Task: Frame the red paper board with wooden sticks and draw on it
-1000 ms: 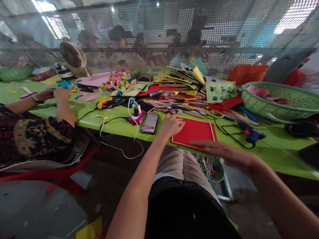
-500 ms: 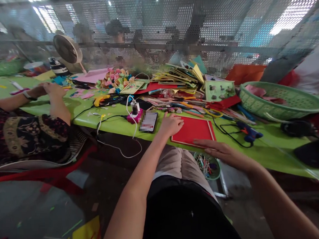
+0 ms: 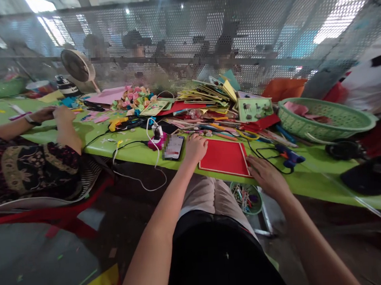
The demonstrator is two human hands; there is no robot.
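Observation:
A flat red rectangular panel point(image 3: 223, 157) with pale strips along its edges lies on the green tabletop in front of me. My left hand point(image 3: 195, 147) rests at its upper left corner, fingers stretched out and palm down. Along the right edge, my right hand point(image 3: 268, 172) touches the border with its fingertips, fingers extended and holding nothing. Just left of my left hand lies a phone point(image 3: 174, 147). Right of the panel is a blue glue gun point(image 3: 290, 157) with a black cord.
Paper cards point(image 3: 207, 94) and tools are heaped behind the panel. A green basket point(image 3: 325, 125) stands at right. Left are a magenta power socket point(image 3: 156, 141), a white cable, a fan point(image 3: 78, 65) and another person's hands point(image 3: 60, 116). A small bin point(image 3: 247, 199) sits below the table edge.
My right hand has moved from the panel's front edge to its right edge. My left hand stays near the upper left corner. The whole view has shifted slightly.

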